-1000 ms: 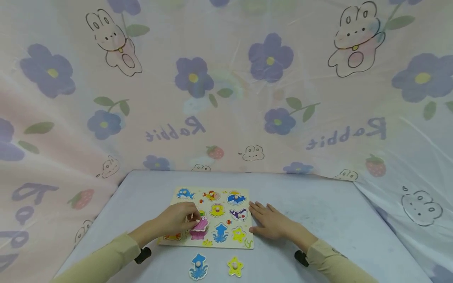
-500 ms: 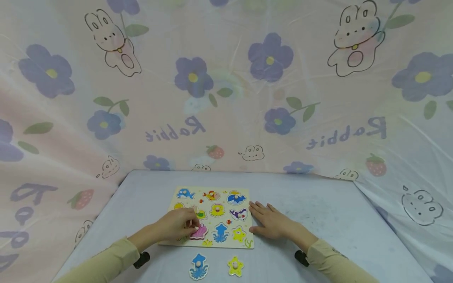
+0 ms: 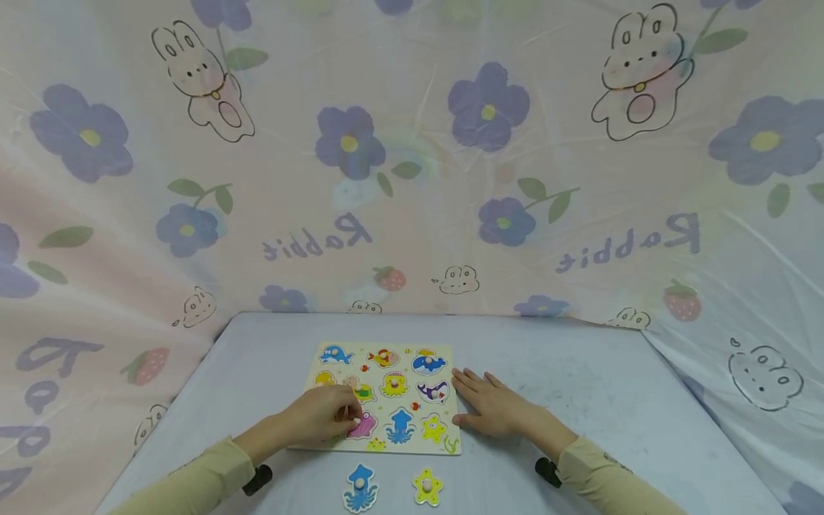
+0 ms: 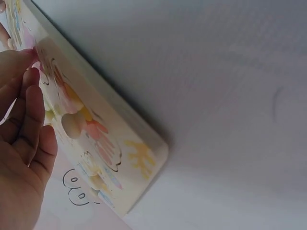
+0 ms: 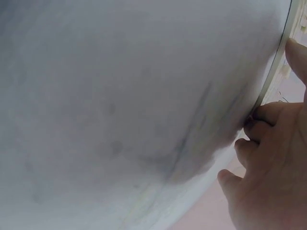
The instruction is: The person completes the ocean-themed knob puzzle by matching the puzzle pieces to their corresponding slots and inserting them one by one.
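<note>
A cream puzzle board point(image 3: 412, 445) with sea-animal pieces lies on the table. My left hand point(image 3: 322, 415) pinches the knob of a pink puzzle piece point(image 3: 365, 425) in the board's front row, partly covered by the fingers. In the left wrist view my left hand point(image 4: 24, 129) reaches over the board, near an orange piece with a wooden knob point(image 4: 73, 125). My right hand point(image 3: 492, 406) lies with straight fingers against the board's right edge. A blue squid piece point(image 3: 360, 493) and a yellow starfish piece point(image 3: 427, 488) lie in front of the board.
The white tabletop point(image 3: 599, 400) runs around the board. A patterned curtain point(image 3: 412, 186) hangs behind and at both sides. Blue squid and yellow starfish pictures show on the board to the right of the pink piece.
My left hand has brought the pink piece down and slightly left onto its pink spot in the board, where it now lies flat. The right hand stays in place.
</note>
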`<state>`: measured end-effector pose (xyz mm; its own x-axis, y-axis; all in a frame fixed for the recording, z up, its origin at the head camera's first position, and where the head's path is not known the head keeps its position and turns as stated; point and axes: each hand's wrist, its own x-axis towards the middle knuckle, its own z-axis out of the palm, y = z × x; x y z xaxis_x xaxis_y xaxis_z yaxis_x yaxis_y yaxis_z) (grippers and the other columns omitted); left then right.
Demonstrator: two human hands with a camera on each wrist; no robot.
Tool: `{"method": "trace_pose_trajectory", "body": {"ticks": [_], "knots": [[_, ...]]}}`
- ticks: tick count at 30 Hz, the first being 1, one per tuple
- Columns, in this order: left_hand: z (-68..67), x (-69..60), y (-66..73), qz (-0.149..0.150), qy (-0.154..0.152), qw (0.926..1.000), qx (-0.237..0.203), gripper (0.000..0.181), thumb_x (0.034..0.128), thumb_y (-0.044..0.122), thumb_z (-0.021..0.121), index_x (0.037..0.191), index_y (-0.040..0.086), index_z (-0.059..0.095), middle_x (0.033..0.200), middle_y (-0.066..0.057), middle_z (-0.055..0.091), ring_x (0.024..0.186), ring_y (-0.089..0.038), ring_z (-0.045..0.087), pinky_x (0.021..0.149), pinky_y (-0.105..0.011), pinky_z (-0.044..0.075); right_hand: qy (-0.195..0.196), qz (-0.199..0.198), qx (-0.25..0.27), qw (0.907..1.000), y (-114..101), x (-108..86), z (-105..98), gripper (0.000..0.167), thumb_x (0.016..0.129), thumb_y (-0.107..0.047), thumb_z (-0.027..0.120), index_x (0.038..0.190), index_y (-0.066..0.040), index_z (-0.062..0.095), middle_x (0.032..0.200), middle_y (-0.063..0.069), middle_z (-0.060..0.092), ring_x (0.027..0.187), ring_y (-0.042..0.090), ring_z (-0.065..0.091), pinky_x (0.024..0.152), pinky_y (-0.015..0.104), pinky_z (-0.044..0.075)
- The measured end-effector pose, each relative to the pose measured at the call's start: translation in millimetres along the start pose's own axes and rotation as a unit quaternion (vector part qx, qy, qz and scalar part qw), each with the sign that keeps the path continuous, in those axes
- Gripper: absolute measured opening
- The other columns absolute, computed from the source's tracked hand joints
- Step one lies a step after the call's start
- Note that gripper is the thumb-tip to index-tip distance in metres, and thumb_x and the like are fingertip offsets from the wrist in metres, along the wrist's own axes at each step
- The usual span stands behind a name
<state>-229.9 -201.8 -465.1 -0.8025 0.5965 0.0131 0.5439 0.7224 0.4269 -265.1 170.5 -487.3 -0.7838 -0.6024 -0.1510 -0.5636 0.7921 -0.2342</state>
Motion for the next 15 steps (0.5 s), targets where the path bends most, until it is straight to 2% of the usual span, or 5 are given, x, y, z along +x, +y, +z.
{"method": "trace_pose_trajectory", "body": {"ticks": [6, 12, 15], "knots": [[1.7, -0.6, -0.5, -0.004, 0.004, 1.0, -0.002, 0.008, 0.0928, 0.021, 0.081, 0.097, 0.024, 0.075, 0.087, 0.02, 0.056, 0.077, -0.002, 0.052, 0.068, -0.021, 0.047, 0.001, -0.001, -0.002, 1.0, -0.5, -0.3, -1.1, 0.082, 0.102, -0.059, 0.056, 0.162, -0.008, 0.033, 0.171, 0.006, 0.027, 0.157, 0.03, 0.024, 0.125, 0.059, 0.018], [4.1, -1.5, -2.9, -0.005, 0.016, 0.9996, 0.022, 0.01, 0.0941, 0.024, 0.079, 0.103, 0.026, 0.075, 0.095, 0.02, 0.058, 0.081, -0.001, 0.052, 0.07, -0.022, 0.046, -0.001, -0.002, -0.004, 1.0, -1.9, -1.2, -2.0, 0.081, 0.103, -0.058, 0.055, 0.162, -0.007, 0.034, 0.17, 0.007, 0.027, 0.157, 0.031, 0.023, 0.124, 0.059, 0.017], [3.8, -5.0, 0.0, -0.004, 0.026, 0.9996, 0.013, 0.013, 0.0936, 0.023, 0.079, 0.105, 0.025, 0.074, 0.096, 0.019, 0.058, 0.084, -0.002, 0.053, 0.072, -0.023, 0.048, -0.003, -0.002, -0.003, 1.0, -2.7, -1.6, -2.1, 0.082, 0.103, -0.058, 0.055, 0.162, -0.007, 0.033, 0.17, 0.007, 0.027, 0.157, 0.031, 0.022, 0.125, 0.059, 0.017]]}}
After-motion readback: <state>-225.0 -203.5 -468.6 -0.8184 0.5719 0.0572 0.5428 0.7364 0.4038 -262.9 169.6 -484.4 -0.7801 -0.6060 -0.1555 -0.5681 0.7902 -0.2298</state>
